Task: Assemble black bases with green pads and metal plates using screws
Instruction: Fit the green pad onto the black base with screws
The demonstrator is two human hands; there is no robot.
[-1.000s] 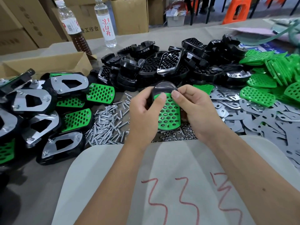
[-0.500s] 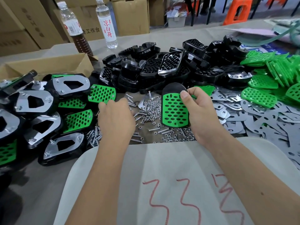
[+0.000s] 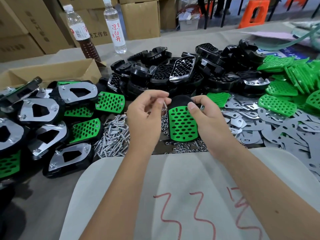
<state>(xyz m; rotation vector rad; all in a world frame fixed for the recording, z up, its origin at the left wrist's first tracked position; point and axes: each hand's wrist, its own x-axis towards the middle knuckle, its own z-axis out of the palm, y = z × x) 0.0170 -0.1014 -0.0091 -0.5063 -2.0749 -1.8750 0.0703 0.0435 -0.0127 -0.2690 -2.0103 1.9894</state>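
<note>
Base (image 3: 180,101) with green pad (image 3: 183,125) seated on it is held above the near edge of the table (image 3: 181,42), pad face toward the camera. Long axis runs away from the person: rounded black end far, wide pad end near.

Right hand (image 3: 210,122) grasps the base along its right side, thumb (image 3: 193,108) pressed on the pad's upper right corner. Left hand (image 3: 144,116) pinches one screw (image 3: 164,105) between fingertips, just beside the base's upper left edge; contact between screw and base cannot be determined.

Loose screws (image 3: 112,137) lie in one heap below the left hand; small nuts (image 3: 188,147) are scattered under the base. Count of each: too many to tell.

Left: finished assemblies (image 3: 43,111), at least nine visible. Far centre: pile of black bases (image 3: 173,75). Right: stacked green pads (image 3: 284,87) and a spread of metal plates (image 3: 277,129). Two bottles (image 3: 114,26) stand at the far left.

Bare table surface shows only at the near left and behind the piles.
</note>
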